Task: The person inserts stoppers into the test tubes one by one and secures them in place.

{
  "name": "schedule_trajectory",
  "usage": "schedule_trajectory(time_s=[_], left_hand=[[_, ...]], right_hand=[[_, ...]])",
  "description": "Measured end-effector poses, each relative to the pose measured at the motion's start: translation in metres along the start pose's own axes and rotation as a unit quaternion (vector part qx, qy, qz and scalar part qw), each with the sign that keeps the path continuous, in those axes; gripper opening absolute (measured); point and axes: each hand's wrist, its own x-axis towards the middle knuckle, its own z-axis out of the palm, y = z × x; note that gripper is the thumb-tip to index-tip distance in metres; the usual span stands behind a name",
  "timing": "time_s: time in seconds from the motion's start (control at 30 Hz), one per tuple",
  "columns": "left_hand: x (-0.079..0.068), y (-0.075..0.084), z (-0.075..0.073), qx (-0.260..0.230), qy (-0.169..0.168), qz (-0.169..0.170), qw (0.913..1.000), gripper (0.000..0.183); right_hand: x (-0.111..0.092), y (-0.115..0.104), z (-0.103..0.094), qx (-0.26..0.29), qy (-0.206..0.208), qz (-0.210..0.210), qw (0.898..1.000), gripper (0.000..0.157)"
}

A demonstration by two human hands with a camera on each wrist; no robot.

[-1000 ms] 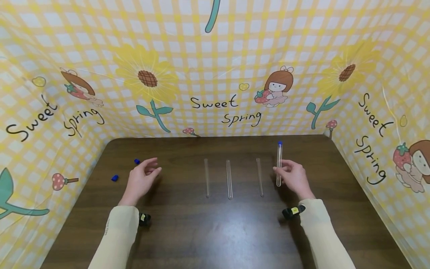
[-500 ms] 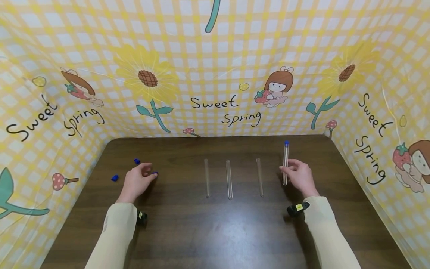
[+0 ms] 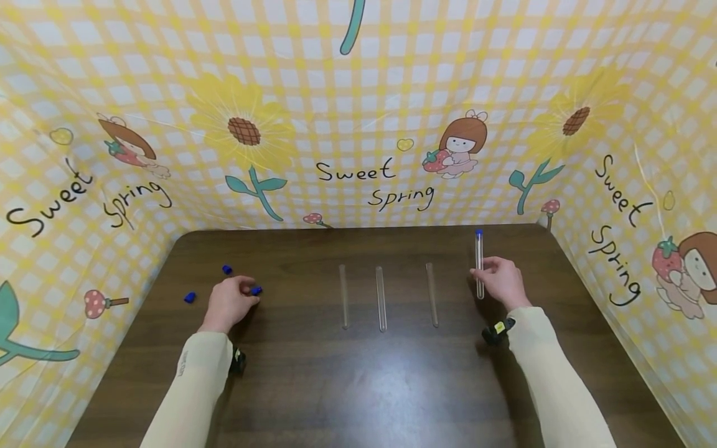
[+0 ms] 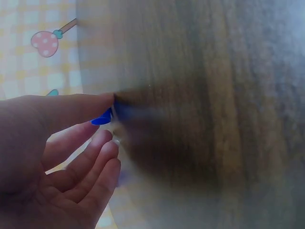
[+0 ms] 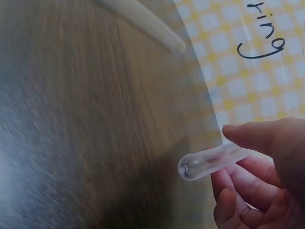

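Note:
My left hand (image 3: 229, 303) pinches a small blue cap (image 3: 256, 290) between thumb and fingertips. From the left wrist, the cap's round rim (image 4: 101, 120) shows under the thumb. Two more blue caps lie near that hand, one cap (image 3: 190, 297) to its left and another cap (image 3: 226, 269) beyond it. My right hand (image 3: 502, 281) holds a clear test tube (image 3: 478, 255) upright, blue cap on top. In the right wrist view, its rounded bottom (image 5: 190, 167) sticks out past the fingers. Between the hands lie three uncapped tubes: left (image 3: 344, 297), middle (image 3: 381, 298) and right (image 3: 432, 295).
Everything is on a dark brown wooden table (image 3: 336, 386). Yellow checked cloth (image 3: 347, 112) walls it in at the back and both sides. A black wrist camera (image 3: 497, 331) is strapped below the right hand, another camera (image 3: 238, 359) below the left.
The left hand's fingers have closed in and a blue cap now shows at their tips. My right hand has carried the capped tube a little to the right and farther from me.

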Motion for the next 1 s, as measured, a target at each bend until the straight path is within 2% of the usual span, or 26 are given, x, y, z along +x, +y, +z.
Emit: schedule_trajectory(time_s=[0.37, 0.87, 1.0], left_hand=[[0.0025, 0.0029, 0.0, -0.004, -0.006, -0.016, 0.9998, 0.03], [0.0037, 0.004, 0.0041, -0.015, -0.005, -0.032, 0.9994, 0.024], [0.0026, 0.0051, 0.0044, -0.01, 0.003, -0.028, 0.9995, 0.022]], right_hand=[[0.01, 0.004, 0.0008, -0.056, 0.0, 0.014, 0.998, 0.04], [0.0089, 0.0086, 0.0054, -0.054, -0.001, 0.03, 0.998, 0.041], [0.0097, 0.0102, 0.0071, -0.058, 0.005, 0.022, 0.998, 0.04]])
